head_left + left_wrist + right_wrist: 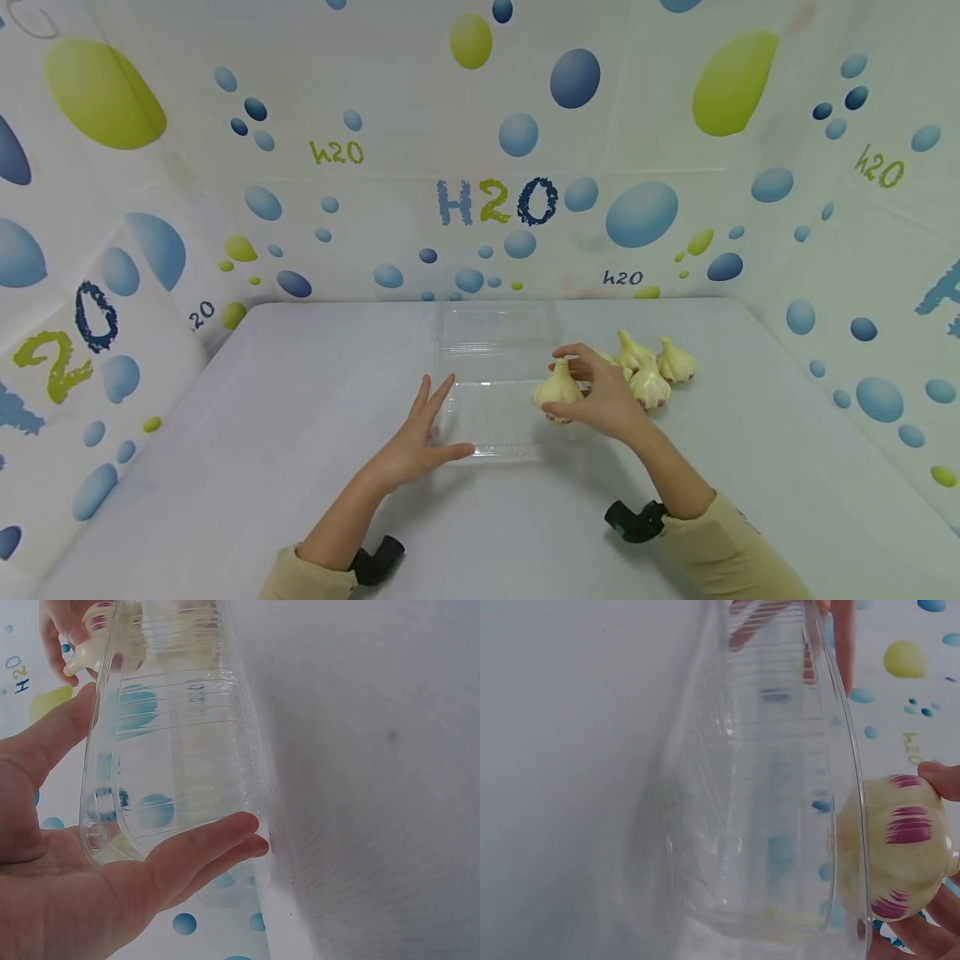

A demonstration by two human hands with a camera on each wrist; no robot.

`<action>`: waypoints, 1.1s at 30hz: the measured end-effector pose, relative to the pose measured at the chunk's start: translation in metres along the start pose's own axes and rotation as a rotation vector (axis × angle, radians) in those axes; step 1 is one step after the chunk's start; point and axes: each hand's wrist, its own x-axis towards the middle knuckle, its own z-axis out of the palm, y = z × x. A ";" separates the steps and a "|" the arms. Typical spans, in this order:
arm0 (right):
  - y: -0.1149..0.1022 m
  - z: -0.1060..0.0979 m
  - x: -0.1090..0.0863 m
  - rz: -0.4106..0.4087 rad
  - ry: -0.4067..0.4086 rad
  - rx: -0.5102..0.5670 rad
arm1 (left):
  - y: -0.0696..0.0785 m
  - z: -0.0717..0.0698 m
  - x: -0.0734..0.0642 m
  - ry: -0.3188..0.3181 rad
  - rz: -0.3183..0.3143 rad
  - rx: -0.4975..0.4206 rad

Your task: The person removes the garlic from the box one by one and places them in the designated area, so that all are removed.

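Observation:
A clear plastic container lies on the table with its hinged lid folded back on the far side. My left hand rests at the container's near left corner, fingers spread and fairly straight; in the left wrist view, the hand lies along the container's wall. Above the container's right edge, my right hand grips a garlic bulb between thumb and fingers, stem upward. Purple streaks mark this garlic bulb in the right wrist view.
Several more garlic bulbs sit in a cluster right of the container, partly behind my right hand. The white table meets a wall covering printed with blue and green drops. A black device is strapped under each wrist.

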 end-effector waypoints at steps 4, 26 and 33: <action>0.003 -0.005 -0.001 0.007 0.019 0.008 | 0.001 0.000 0.000 0.001 0.000 -0.002; 0.014 -0.040 -0.012 0.026 0.108 0.021 | -0.002 0.000 0.000 -0.004 0.003 -0.015; 0.023 -0.056 -0.018 0.023 0.147 -0.022 | -0.001 0.000 0.000 -0.002 0.000 -0.014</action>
